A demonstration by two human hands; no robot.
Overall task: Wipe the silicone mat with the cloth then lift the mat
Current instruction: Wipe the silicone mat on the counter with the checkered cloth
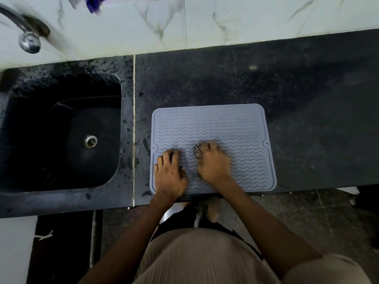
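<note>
On the counter (307, 99), left hand (170, 173) flat on mat (235, 128).

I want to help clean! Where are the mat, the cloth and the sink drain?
silicone mat (235, 124): head view, bare ridged top.
cloth (198, 151): head view, checkered bit showing.
sink drain (91, 141): head view, metal centre.

The scene is dim, with the dark counter (307, 111) and sink (61, 130) nearly swallowed in shadow, while the pale marble wall (225, 19) stays brightest. A small glint sits on the counter. Motion blur smears the right hand (213, 162) and the tap (24, 31). Straight edges bow toward the corners from the wide lens.
</note>
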